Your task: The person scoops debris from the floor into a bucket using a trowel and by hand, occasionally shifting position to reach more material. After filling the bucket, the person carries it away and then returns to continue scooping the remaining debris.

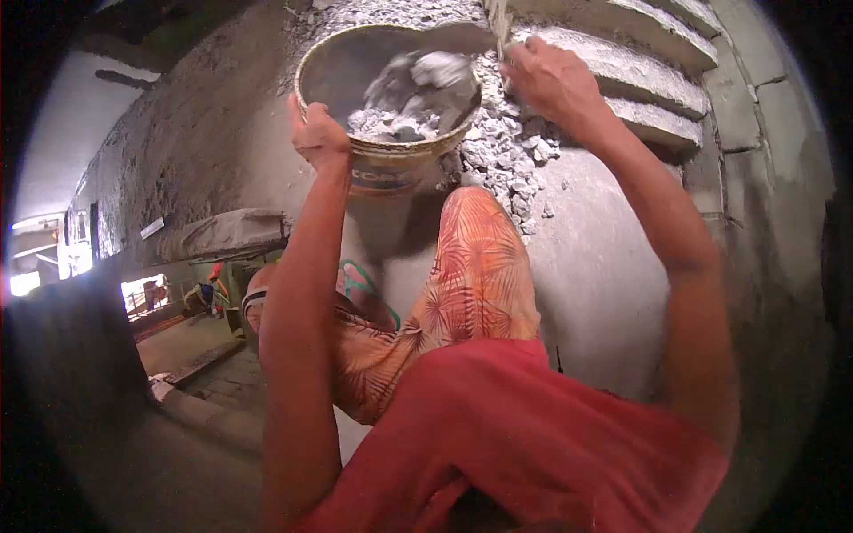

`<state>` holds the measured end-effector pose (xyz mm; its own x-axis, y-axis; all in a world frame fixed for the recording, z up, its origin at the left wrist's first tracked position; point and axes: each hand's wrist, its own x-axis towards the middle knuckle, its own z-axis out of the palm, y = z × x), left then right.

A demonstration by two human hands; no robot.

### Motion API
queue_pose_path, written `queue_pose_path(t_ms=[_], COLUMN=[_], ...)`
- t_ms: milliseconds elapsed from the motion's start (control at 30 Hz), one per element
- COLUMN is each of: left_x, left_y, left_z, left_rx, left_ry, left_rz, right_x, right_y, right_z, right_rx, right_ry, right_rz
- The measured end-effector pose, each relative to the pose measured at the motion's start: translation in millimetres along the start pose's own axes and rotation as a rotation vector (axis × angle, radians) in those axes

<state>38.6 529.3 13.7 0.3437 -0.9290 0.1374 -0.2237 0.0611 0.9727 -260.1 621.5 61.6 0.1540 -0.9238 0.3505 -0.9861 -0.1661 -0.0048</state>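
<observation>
A round bucket [391, 151] with a pale rim and worn lettering on its side stands in front of me, tilted. Grey rubble [391, 124] lies inside it, and some chunks are blurred by motion. My left hand [318, 135] is closed on the bucket's left rim. Over the right rim, my right hand [553, 82] is closed around the handle of what looks like a trowel; its dull flat blade [453, 37] reaches over the bucket's far edge. Motion and the fingers partly hide the tool's handle.
Loose broken rubble [506, 164] covers the floor beside and behind the bucket. Dusty concrete steps [622, 75] rise at the upper right, next to a block wall [755, 133]. My bent knee [480, 231] is close below the bucket. Another person [209, 293] is far off at left.
</observation>
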Motion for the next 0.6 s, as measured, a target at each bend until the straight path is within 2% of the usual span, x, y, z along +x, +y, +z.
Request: queue_pose_path(t_ms=[67, 133, 200, 233, 267, 300, 367, 467, 500, 533, 567, 600], left_x=[1, 7, 14, 15, 14, 14, 17, 17, 12, 10, 15, 24], left_y=[-2, -20, -38, -44, -45, -44, -46, -47, -37, -31, -38, -53], left_z=[-4, -6, -7, -6, -5, -2, 3, 4, 2, 3, 3, -1], left_rx=[-0.076, -0.094, -0.145, -0.193, -0.189, -0.179, -0.169, -0.010, -0.003, 0.002, 0.002, 0.104], left_ry=[-0.011, 0.022, 0.001, -0.019, -0.012, -0.008, -0.011, 0.015, 0.016, 0.016, -0.007, -0.011], left_rz=[-0.034, -0.050, -0.035, -0.008, -0.014, 0.027, 0.070, 0.166, 0.147, 0.129, 0.130, 0.284], right_x=[-7, -62, -154, -214, -276, -324, -360, -369, -381, -325, -268, -260], right_y=[5, 32, 62, 73, 89, 89, 84, 126, 148, 113, 73, 57], right_z=[4, 22, 67, 91, 121, 136, 163, 235, 296, 279, 261, 313], right_rx=[0.030, 0.418, 0.476, 0.346, 0.240, 0.179, -0.013, -0.013, -0.081, 0.176, 0.263, 0.227], right_ry=[0.050, 0.020, -0.038, -0.169, -0.290, -0.277, -0.221, -0.315, -0.218, -0.117, -0.158, 0.037], right_rz=[0.019, 0.439, 0.626, 0.770, 0.822, 0.832, 1.251, 1.285, 1.145, 1.279, 1.282, 1.260])
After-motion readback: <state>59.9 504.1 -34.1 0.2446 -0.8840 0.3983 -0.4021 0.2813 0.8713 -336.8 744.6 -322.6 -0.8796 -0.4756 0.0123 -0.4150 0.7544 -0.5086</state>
